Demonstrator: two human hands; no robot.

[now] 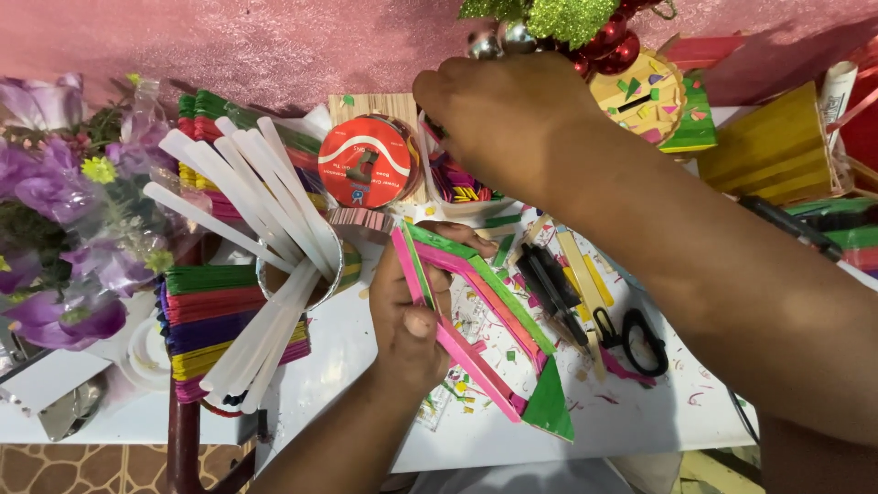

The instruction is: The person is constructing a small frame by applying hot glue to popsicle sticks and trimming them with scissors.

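Now | your left hand point(407, 320) pinches the pink-and-green stick frame point(485, 325), long axis running down-right from your fingers | right hand point(498, 119) reaches beyond it over the stick tray point(457, 183), grip hidden.

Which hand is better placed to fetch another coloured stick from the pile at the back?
Probably the right hand: it is already stretched over the loose coloured sticks behind the red round tin. The left hand grips the pink and green stick frame, so it is occupied.
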